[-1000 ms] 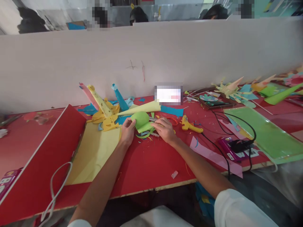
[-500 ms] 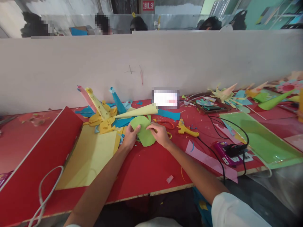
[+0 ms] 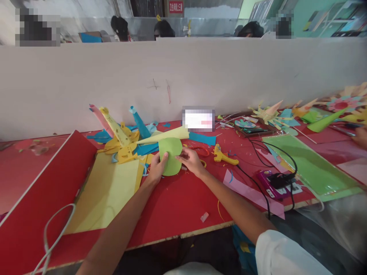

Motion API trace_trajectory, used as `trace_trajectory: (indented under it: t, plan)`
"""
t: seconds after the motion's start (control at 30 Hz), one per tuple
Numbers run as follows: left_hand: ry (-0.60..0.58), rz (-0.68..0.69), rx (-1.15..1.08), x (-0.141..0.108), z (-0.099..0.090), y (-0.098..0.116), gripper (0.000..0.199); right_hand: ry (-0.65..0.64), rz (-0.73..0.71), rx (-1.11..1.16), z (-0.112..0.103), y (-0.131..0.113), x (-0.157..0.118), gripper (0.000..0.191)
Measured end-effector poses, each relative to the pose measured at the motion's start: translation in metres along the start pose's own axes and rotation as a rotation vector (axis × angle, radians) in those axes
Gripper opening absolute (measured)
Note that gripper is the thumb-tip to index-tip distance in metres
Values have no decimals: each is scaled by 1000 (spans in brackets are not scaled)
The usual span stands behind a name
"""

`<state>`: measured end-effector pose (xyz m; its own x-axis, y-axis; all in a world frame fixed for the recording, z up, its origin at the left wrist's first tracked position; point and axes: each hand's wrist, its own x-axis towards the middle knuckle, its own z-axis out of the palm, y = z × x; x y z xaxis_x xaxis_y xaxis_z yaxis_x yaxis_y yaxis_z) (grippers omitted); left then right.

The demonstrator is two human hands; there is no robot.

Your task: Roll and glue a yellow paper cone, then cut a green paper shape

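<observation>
Both hands, left hand (image 3: pixel 157 170) and right hand (image 3: pixel 191 161), pinch the green paper oval (image 3: pixel 170 156) between them.

Craft workshop: partitioned benches (image 3: pixel 177 198), paper cones (image 3: pixel 163 135), glue gun (image 3: pixel 223 156).

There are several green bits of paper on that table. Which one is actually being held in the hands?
The rounded green paper piece, pinched between the left hand and right hand. The large green sheet and green cone lie untouched to the right.
</observation>
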<state>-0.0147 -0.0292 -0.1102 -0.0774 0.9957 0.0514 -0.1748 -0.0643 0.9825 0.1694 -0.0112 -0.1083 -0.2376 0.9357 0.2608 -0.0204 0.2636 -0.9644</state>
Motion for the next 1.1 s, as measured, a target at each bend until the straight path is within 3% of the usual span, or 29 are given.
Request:
trace_trajectory:
  t: [0.17, 0.33, 0.53, 0.63, 0.77, 0.87, 1.1]
  plan:
    - [20, 51, 6, 5, -3, -2, 61, -37, 11, -66, -4, -7, -2, 53]
    - [31, 118, 41, 8, 0, 2, 52, -78, 37, -7, -5, -10, -2, 49]
    - [278, 461, 295, -4, 1, 10, 39, 168, -63, -160, -5, -9, -3, 48]
    - [108, 489, 436, -11, 2, 11, 39, 235, -80, -185, -5, -11, -4, 49]
    - [-173, 404, 481, -16, 9, 10, 74, 185, -51, -141, -6, -16, -4, 53]
    - [-244, 356, 438, -19, 14, 10, 87, 122, -54, -98, -4, -17, -5, 53]
    - [-279, 243, 228, -19, 16, 6, 75, 145, -44, -142, -5, -8, -4, 61]
